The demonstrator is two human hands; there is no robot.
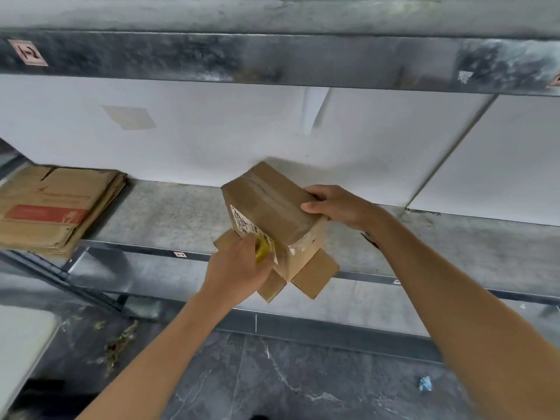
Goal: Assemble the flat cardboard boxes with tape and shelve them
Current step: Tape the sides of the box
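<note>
Left hand [239, 268] curled round a small yellow tool [262, 250] against the labelled side of the cardboard box [272, 213], right hand [336, 206] gripping its taped upper face, box held tilted with lower flaps open above the metal shelf [169, 213], flat cardboard stack [51, 207] lying at the shelf's left end.
</note>
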